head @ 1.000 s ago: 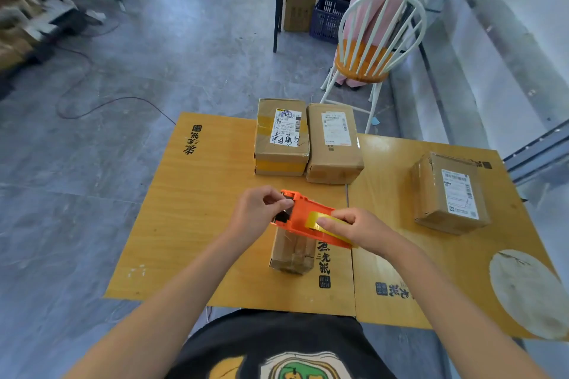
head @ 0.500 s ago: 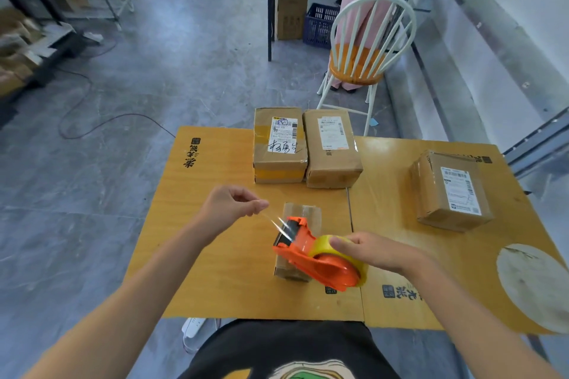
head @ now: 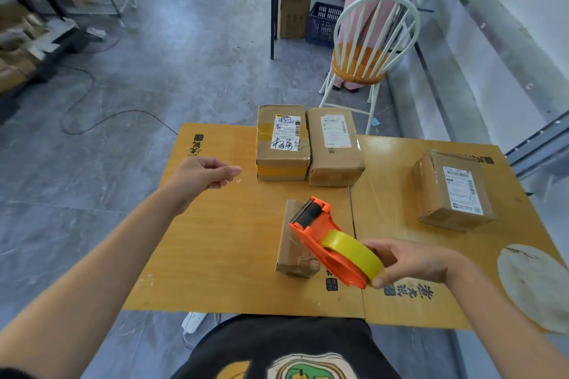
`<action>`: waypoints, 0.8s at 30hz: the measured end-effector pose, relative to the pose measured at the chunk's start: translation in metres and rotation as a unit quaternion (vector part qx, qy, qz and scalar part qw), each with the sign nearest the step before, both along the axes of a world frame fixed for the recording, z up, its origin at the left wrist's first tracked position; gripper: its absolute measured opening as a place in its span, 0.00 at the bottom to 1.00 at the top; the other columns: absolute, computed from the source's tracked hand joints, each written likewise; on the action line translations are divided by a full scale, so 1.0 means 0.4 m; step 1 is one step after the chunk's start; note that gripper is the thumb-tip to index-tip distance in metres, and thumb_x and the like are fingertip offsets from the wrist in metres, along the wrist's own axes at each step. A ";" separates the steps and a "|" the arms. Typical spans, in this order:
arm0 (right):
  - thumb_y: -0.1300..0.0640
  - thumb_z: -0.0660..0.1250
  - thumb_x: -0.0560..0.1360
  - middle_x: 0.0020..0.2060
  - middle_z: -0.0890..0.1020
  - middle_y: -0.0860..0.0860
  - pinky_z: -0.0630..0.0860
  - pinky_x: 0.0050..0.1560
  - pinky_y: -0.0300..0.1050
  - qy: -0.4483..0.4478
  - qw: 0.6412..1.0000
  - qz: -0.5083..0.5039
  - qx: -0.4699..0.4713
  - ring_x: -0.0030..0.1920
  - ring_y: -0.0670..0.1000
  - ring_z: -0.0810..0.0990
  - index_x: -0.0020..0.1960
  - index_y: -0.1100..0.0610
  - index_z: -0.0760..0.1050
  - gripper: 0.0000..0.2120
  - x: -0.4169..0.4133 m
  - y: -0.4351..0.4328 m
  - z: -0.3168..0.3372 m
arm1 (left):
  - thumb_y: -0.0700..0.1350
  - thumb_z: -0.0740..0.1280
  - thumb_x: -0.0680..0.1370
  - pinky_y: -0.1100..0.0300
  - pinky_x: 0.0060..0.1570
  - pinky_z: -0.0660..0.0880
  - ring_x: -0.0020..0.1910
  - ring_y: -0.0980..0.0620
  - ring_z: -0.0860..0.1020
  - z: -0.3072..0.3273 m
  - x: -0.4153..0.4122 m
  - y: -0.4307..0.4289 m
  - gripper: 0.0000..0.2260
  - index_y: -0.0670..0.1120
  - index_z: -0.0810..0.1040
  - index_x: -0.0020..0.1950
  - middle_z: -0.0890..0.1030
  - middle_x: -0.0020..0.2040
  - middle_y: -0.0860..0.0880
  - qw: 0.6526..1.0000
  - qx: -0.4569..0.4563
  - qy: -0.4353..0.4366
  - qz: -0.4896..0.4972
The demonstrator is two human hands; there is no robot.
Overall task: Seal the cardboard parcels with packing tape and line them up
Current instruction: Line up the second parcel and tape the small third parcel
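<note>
Left hand (head: 204,174): is reaching out over the table (head: 221,243), fingers curled in. The thumb and a finger are pinching a thin clear tape strip (head: 238,180) that is very hard to see.
Right hand (head: 411,261): is gripping the orange tape holder (head: 318,232), with the fingers wrapping round its yellow roll (head: 354,251).
Tape holder: is made of plastic and is tilting over the small parcel (head: 294,251). I cannot tell if they are touching.
Small parcel: is lying near the front edge. It is brown cardboard with shiny, crinkly tape on top.
Two parcels (head: 281,144) (head: 334,149): are sitting side by side and touching at the far edge. Both are wearing white labels.
Fourth parcel (head: 452,191): is sitting alone, well off to the right.
Table: is smooth yellow wood, with two boards meeting in the middle.
Blue basket (head: 323,21): is standing on the floor far back. I cannot tell what is inside.
Chair (head: 369,40): is standing behind the table. It is white with a round back and an orange seat.
</note>
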State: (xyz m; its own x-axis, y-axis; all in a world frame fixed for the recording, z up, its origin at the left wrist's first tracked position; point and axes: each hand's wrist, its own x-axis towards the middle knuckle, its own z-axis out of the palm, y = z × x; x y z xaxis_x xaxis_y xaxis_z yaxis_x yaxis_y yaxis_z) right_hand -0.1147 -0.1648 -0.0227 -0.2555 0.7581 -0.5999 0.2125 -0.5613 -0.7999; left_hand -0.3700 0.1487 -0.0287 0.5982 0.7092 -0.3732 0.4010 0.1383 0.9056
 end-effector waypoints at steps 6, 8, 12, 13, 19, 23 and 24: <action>0.17 0.66 0.50 0.32 0.82 0.50 0.74 0.46 0.41 -0.086 0.964 -0.250 0.032 0.34 0.48 0.80 0.43 0.58 0.78 0.46 -0.049 0.034 -0.016 | 0.45 0.74 0.74 0.66 0.39 0.79 0.34 0.54 0.80 0.011 0.006 0.009 0.10 0.40 0.85 0.50 0.83 0.36 0.48 0.997 -0.069 0.000 -0.038; 0.24 0.72 0.54 0.33 0.82 0.53 0.76 0.43 0.42 -0.037 0.951 -0.302 0.061 0.34 0.50 0.80 0.42 0.57 0.81 0.37 -0.045 0.033 -0.014 | 0.47 0.74 0.74 0.65 0.40 0.80 0.34 0.54 0.81 0.003 -0.001 0.014 0.10 0.41 0.85 0.49 0.82 0.37 0.48 0.995 -0.085 0.006 -0.048; 0.29 0.78 0.50 0.32 0.81 0.54 0.77 0.37 0.38 0.049 0.933 -0.340 0.105 0.32 0.49 0.79 0.38 0.57 0.82 0.33 -0.037 0.030 0.009 | 0.48 0.73 0.74 0.64 0.40 0.79 0.34 0.54 0.80 -0.006 0.002 0.016 0.09 0.42 0.86 0.47 0.82 0.36 0.48 0.992 -0.115 -0.014 -0.055; 0.29 0.79 0.50 0.31 0.81 0.53 0.77 0.38 0.39 0.065 0.926 -0.353 0.116 0.31 0.48 0.79 0.39 0.59 0.81 0.35 -0.037 0.032 0.012 | 0.48 0.73 0.74 0.64 0.41 0.79 0.34 0.54 0.80 -0.006 0.008 0.013 0.10 0.42 0.86 0.47 0.82 0.36 0.48 0.991 -0.121 -0.024 -0.055; 0.34 0.82 0.49 0.25 0.79 0.49 0.79 0.42 0.40 0.166 0.863 -0.447 0.170 0.27 0.45 0.78 0.45 0.61 0.75 0.39 -0.050 0.061 0.042 | 0.46 0.69 0.77 0.62 0.41 0.81 0.41 0.49 0.85 -0.028 0.058 -0.053 0.10 0.39 0.83 0.48 0.86 0.44 0.41 0.981 -0.163 -0.097 -0.045; 0.36 0.81 0.56 0.26 0.79 0.49 0.78 0.48 0.46 0.189 0.834 -0.474 0.209 0.33 0.51 0.78 0.37 0.53 0.81 0.23 -0.060 0.094 0.034 | 0.43 0.64 0.81 0.59 0.45 0.82 0.50 0.44 0.85 -0.085 0.107 -0.160 0.10 0.38 0.80 0.47 0.84 0.51 0.36 0.949 -0.270 -0.159 -0.032; 0.36 0.80 0.58 0.26 0.79 0.49 0.76 0.49 0.47 0.180 0.832 -0.480 0.213 0.34 0.50 0.77 0.36 0.52 0.81 0.21 -0.065 0.103 0.034 | 0.43 0.63 0.82 0.56 0.49 0.82 0.53 0.41 0.84 -0.099 0.120 -0.189 0.10 0.39 0.79 0.45 0.83 0.54 0.34 0.936 -0.303 -0.175 -0.027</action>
State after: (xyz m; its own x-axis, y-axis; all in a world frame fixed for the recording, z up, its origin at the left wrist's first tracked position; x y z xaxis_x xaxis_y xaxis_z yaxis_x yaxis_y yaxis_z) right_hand -0.1405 -0.1235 -0.0093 0.4846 0.8411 -0.2402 -0.4667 0.0163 -0.8843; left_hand -0.3218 0.0729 -0.0682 0.7882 0.3957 -0.4712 0.1153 0.6572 0.7448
